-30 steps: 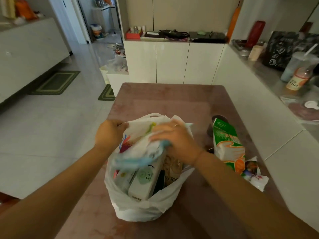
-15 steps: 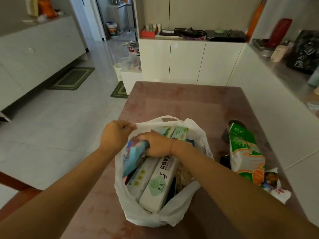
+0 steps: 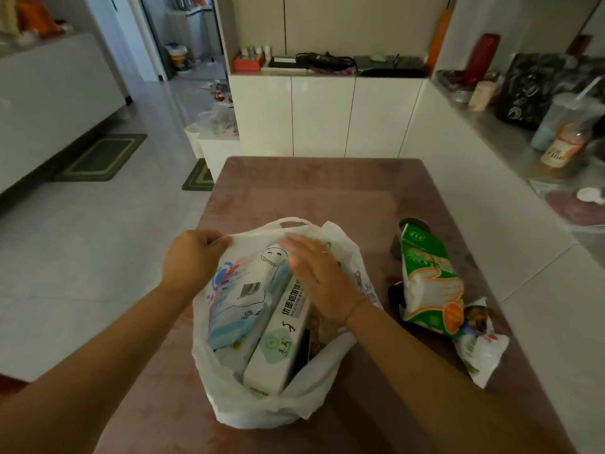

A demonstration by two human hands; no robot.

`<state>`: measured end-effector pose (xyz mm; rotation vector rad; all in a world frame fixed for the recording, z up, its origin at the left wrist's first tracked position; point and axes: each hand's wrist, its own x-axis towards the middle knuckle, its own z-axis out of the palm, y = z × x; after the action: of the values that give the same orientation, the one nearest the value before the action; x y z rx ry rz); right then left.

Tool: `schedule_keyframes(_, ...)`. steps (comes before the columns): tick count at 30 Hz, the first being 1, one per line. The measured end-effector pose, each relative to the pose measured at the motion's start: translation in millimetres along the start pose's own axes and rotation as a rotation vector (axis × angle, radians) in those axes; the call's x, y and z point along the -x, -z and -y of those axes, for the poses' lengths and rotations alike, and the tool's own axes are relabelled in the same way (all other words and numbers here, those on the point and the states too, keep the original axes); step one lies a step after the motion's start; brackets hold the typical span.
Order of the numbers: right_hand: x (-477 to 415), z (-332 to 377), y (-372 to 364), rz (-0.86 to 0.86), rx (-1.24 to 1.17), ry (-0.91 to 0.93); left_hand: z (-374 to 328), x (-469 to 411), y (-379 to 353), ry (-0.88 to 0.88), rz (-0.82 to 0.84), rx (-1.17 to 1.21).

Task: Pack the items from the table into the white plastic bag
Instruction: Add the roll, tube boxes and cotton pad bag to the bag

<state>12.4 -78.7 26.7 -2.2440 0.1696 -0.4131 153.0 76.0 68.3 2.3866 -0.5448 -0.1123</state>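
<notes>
The white plastic bag [image 3: 262, 407], near the surface's [image 3: 314, 191] front edge, is gripped at its rim by the left hand [image 3: 193, 257]; the right hand [image 3: 317, 273] is laid flat on its contents.

White plastic bag [image 3: 262, 411], mauve table [image 3: 314, 191], green-and-orange packet [image 3: 429, 283], white box [image 3: 281, 348] with a green emblem.

Dim, flat indoor light fills the room, brightest toward eleven o'clock where the pale floor [image 3: 98, 240] and the doorway [image 3: 183, 34] catch a soft sheen. The counter [image 3: 556, 165] at two o'clock is smeared by blur, and the wide lens bows straight edges toward the corners. Shadows beneath the white plastic bag [image 3: 262, 411] are faint and soft-edged.
</notes>
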Motion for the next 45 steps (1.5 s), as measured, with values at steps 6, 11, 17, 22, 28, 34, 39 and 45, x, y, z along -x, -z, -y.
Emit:
schedule_keyframes(6,42.9,-133.4,104.5,-0.590,0.188,-1.032,0.7,2.1,-2.9,-0.021,-0.006,-0.040)
schedule_keyframes(11,60.3,-169.2,116.1,-0.341,-0.305,-1.253,-2.9,4.7,-2.1,-0.029,-0.012,-0.066)
schedule_keyframes(17,40.4,-161.1,126.1,-0.530,-0.126,-1.166,-3.1,6.4,0.2,0.005,0.000,-0.066)
schedule_keyframes(22,26.6,-107.1,150.7,-0.756,-0.124,-0.915,-5.0,7.7,0.7,0.011,0.002,-0.028)
schedule_keyframes(28,8.9,-4.6,89.6,-0.390,-0.714,-0.698,-6.3,6.7,-0.5,0.042,0.014,0.000)
schedule_keyframes(34,5.3,53.8,8.3,0.053,-0.890,-0.721,-7.4,6.9,1.6,0.052,0.005,0.037)
schedule_keyframes(39,10.7,65.0,23.2,0.181,-0.411,-0.623,-5.6,8.6,7.1,0.060,0.016,0.087)
schedule_keyframes(45,-0.7,50.7,46.3,0.218,-0.419,-0.638,-9.6,9.4,8.0,0.056,0.057,0.099)
